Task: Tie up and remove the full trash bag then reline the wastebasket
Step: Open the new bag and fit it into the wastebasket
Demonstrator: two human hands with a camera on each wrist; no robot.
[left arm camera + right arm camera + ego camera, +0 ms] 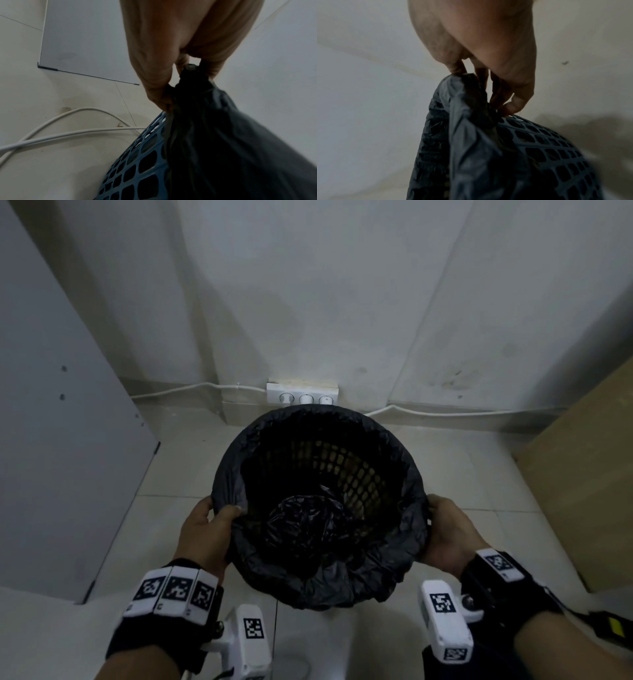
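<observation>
A round blue mesh wastebasket [359, 474] stands on the tiled floor near the wall, lined with a black trash bag [318, 570] folded over its rim. More crumpled black plastic lies at the bottom. My left hand [209, 525] grips the bag-covered rim on the left, thumb inside. My right hand [445, 525] grips the rim on the right. In the left wrist view the fingers [159, 86] pinch bag [223, 135] over the mesh wastebasket [137, 169]. In the right wrist view the fingers [513, 102] curl at the bag [467, 135] edge against the mesh wastebasket [556, 148].
A white power strip [303, 393] with white cables sits against the wall behind the basket. More white cable [60, 135] loops on the floor to the left. A grey panel [51, 422] stands at the left, a wooden board [589, 474] at the right.
</observation>
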